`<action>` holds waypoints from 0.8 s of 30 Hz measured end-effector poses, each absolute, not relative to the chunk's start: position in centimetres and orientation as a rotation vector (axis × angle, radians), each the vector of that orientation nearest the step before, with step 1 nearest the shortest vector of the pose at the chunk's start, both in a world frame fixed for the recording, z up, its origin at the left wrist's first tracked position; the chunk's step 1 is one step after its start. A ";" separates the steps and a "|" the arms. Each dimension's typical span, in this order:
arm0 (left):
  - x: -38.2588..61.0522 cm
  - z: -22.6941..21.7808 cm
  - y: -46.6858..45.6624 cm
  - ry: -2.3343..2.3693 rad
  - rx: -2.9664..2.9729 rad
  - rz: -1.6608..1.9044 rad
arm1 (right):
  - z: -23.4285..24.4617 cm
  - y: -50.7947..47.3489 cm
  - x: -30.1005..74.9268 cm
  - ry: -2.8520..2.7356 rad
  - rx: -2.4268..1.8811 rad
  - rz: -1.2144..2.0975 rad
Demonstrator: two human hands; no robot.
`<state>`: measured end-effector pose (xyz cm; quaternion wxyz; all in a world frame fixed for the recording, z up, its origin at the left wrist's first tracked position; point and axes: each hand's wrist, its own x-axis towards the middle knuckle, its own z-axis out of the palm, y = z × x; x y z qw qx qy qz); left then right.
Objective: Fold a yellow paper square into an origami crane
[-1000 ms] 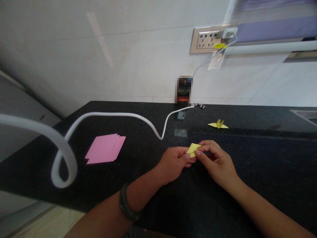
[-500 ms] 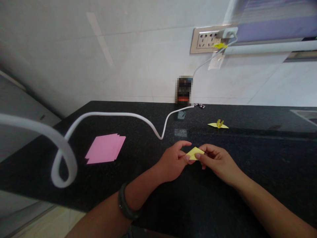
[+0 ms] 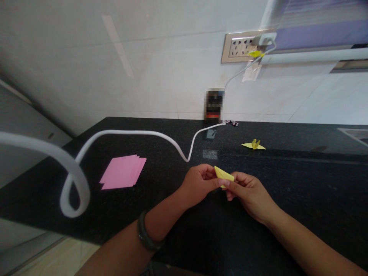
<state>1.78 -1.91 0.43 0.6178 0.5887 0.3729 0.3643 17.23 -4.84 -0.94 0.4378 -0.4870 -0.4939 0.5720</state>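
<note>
Yellow folded paper lay over the counter, pinched by left hand and right hand alike (thumb tips close together), its long upper edge slanting down rightward.

Bare counter right of the right grip and between the forearms, plus an open lane from the left grip across to the pink sheets. Middle blocked where both grips meet at the folded yellow paper; ahead, a gap between the white tube's low bend and the yellow paper crane, ending at the dark pixelated object and wall. Tube's loop obstructs far left, height unclear.
</note>
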 end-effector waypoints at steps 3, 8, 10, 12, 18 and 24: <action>1.9 0.4 -1.9 0.869 1.294 0.899 | -1.2 -5.2 16.8 -1.201 -1.193 1.448; 1.9 0.7 -2.1 0.902 1.283 0.900 | -1.2 -5.4 16.9 -1.214 -1.185 1.477; 1.9 0.7 -2.1 0.895 1.284 0.878 | -1.1 -5.4 16.8 -1.211 -1.183 1.507; 1.9 0.6 -2.2 0.883 1.282 0.862 | -1.1 -5.3 16.8 -1.201 -1.177 1.540; 1.8 0.3 -2.1 0.906 1.301 0.861 | -1.1 -5.4 16.7 -1.234 -1.187 1.527; 1.9 0.4 -2.1 0.938 1.380 0.841 | -0.8 -5.4 16.6 -1.296 -1.233 1.503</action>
